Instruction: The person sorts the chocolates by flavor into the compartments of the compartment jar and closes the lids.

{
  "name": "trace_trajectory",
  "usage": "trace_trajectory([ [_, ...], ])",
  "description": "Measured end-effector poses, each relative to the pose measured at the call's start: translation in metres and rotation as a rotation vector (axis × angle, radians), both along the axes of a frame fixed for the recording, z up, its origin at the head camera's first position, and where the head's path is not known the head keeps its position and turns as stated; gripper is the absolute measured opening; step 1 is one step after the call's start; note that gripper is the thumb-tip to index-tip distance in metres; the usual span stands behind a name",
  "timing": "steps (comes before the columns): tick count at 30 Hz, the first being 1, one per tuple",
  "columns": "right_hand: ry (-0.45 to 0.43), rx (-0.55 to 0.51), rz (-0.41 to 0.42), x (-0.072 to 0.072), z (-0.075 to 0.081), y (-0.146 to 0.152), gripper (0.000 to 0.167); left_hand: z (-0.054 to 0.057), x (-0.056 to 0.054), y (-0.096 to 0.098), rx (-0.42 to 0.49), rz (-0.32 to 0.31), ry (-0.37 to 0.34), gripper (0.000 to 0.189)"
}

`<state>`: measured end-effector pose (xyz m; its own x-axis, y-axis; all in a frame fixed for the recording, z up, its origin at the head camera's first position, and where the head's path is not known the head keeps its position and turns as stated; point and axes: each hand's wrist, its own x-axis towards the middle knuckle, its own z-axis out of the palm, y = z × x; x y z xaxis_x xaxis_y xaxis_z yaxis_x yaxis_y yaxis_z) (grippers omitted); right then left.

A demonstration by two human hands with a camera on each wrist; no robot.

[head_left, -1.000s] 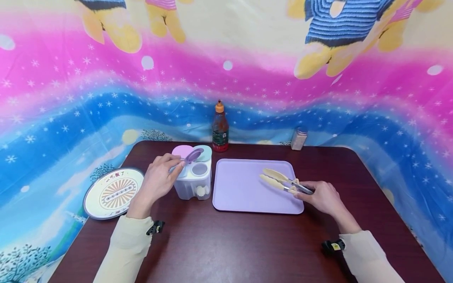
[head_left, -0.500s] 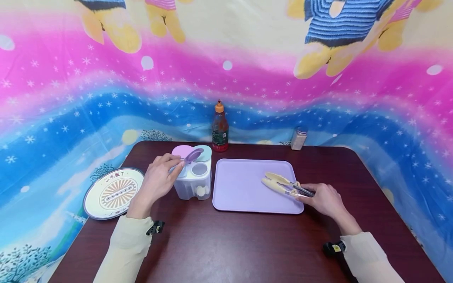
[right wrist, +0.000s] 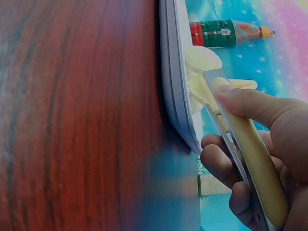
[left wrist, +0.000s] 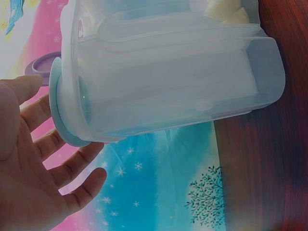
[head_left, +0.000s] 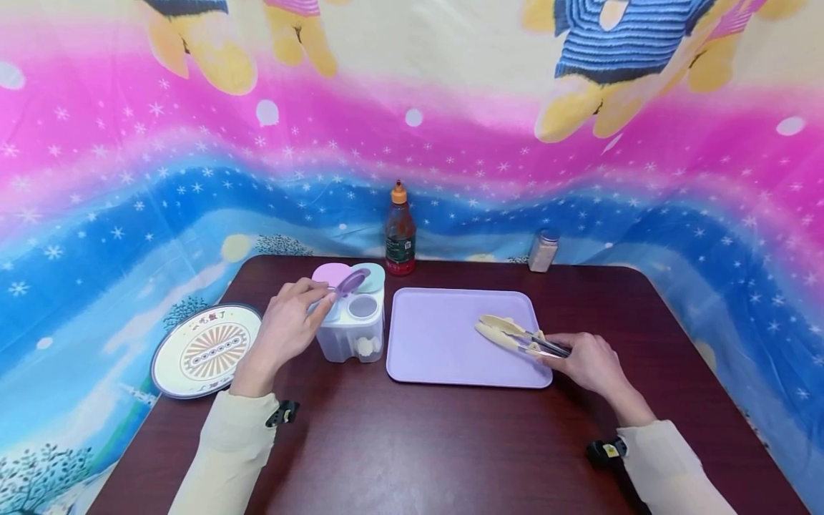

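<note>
My left hand [head_left: 292, 322] is at the top of a clear multi-compartment container [head_left: 350, 340], thumb and finger pinching its raised purple lid [head_left: 352, 282]. One round compartment mouth [head_left: 363, 307] is uncovered. Pale chunks [left wrist: 228, 10] lie low inside the container. In the left wrist view the other fingers spread around a pale blue lid [left wrist: 57, 103]. My right hand [head_left: 589, 361] grips a pair of kitchen tongs [head_left: 515, 335] with metal handles and cream heads. The heads are over the lilac tray [head_left: 434, 343], slightly apart; whether anything is between them cannot be made out.
A patterned plate [head_left: 212, 350] lies at the table's left edge. Behind the tray stand a red sauce bottle [head_left: 400, 239] with an orange cap and, farther right, a small shaker jar [head_left: 543, 252]. A printed cloth [head_left: 476, 157] hangs around the dark table [head_left: 399, 443].
The tongs' heads have come lower over the tray and a little closer together, with the right hand shifting slightly. The left hand and purple lid have stayed still.
</note>
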<state>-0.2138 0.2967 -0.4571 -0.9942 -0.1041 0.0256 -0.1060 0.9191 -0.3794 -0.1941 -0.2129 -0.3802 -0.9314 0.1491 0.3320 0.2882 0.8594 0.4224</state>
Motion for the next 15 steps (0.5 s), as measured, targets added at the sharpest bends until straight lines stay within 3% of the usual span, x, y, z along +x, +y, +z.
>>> trace_trajectory([
  [15, -0.006, -0.057, 0.021, -0.0017, -0.0003, -0.0077, 0.056, -0.0008, 0.0000, -0.0004, 0.022, -0.005, -0.014, 0.046],
])
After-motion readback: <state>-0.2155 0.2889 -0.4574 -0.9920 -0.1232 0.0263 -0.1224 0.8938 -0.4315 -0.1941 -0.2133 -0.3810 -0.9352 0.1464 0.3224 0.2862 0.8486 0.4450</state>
